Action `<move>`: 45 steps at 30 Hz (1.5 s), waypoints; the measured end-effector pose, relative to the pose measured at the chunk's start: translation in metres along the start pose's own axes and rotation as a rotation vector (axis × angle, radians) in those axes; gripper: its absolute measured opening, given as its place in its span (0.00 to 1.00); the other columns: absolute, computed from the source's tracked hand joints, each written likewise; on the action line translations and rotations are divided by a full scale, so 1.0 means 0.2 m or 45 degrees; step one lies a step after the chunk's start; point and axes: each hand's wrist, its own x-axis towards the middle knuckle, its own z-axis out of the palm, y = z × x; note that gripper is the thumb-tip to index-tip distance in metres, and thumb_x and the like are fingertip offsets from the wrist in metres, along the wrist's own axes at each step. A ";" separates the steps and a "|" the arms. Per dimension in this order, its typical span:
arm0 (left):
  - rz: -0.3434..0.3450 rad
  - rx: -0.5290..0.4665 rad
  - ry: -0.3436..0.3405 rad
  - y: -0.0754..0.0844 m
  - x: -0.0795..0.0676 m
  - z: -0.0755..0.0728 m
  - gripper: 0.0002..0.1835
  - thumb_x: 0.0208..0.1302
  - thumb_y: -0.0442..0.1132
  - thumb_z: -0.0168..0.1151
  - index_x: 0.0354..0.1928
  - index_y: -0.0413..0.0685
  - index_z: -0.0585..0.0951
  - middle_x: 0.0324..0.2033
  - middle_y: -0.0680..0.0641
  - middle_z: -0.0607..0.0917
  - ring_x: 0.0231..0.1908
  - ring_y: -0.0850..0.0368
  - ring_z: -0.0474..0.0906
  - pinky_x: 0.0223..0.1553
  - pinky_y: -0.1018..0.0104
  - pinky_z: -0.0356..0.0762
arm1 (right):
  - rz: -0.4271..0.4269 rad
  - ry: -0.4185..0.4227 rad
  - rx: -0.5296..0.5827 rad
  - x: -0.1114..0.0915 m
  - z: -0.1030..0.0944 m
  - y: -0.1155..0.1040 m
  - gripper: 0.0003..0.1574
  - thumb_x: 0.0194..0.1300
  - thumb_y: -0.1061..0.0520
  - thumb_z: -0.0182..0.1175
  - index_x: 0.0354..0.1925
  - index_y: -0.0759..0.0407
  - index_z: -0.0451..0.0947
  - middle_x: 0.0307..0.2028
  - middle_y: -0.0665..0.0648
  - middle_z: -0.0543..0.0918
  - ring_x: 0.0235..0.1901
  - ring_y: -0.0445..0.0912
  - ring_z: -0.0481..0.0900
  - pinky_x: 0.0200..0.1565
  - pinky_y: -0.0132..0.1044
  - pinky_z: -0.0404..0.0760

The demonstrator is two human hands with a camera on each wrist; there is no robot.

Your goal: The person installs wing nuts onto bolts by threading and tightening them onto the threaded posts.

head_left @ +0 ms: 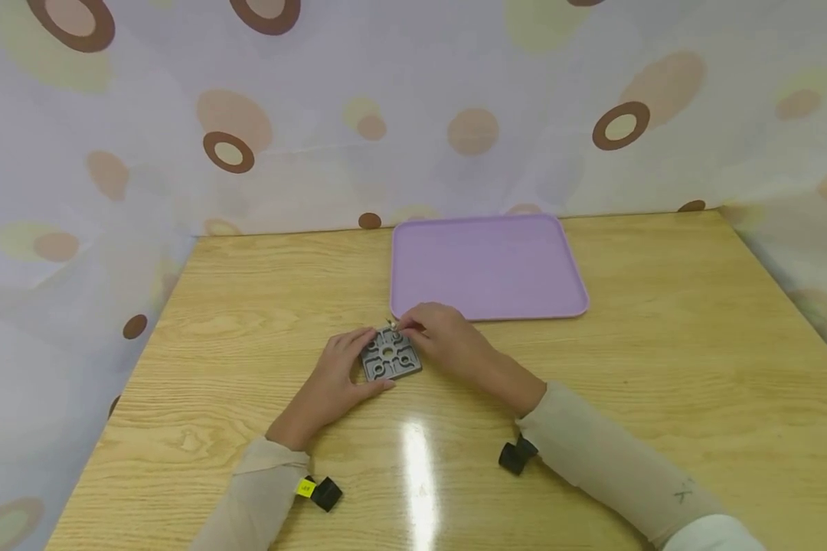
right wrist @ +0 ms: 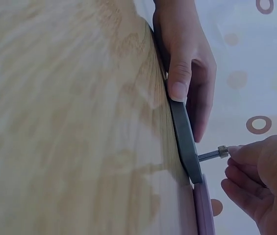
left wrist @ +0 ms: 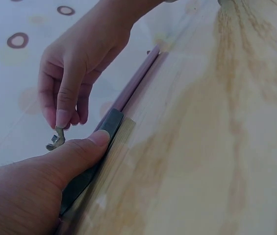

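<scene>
A grey square plate point(head_left: 390, 367) with raised ribs and round bosses lies on the wooden table. My left hand point(head_left: 338, 375) holds it by opposite edges, thumb at the near side and fingers at the far left. From the plate's far part a threaded bolt point(right wrist: 208, 156) sticks up, plain in the right wrist view. At the bolt's tip is a small brass-coloured wing nut point(right wrist: 223, 151), its curved wings showing in the left wrist view. My right hand point(head_left: 448, 337) pinches this wing nut between thumb and fingertips, above the plate's far right corner.
A shallow purple tray point(head_left: 489, 315) sits just behind the plate, toward the back of the table point(head_left: 262, 306). Patterned cloth point(head_left: 413, 168) hangs along the back and both sides. Black wrist cameras point(head_left: 327, 494) are strapped below each sleeve.
</scene>
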 end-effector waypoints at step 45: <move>0.011 0.011 -0.006 -0.01 0.00 0.00 0.46 0.53 0.65 0.61 0.69 0.48 0.61 0.66 0.50 0.62 0.62 0.55 0.55 0.62 0.54 0.58 | -0.032 0.111 0.005 0.00 0.03 0.01 0.06 0.63 0.60 0.60 0.38 0.59 0.82 0.36 0.50 0.83 0.38 0.40 0.78 0.41 0.32 0.77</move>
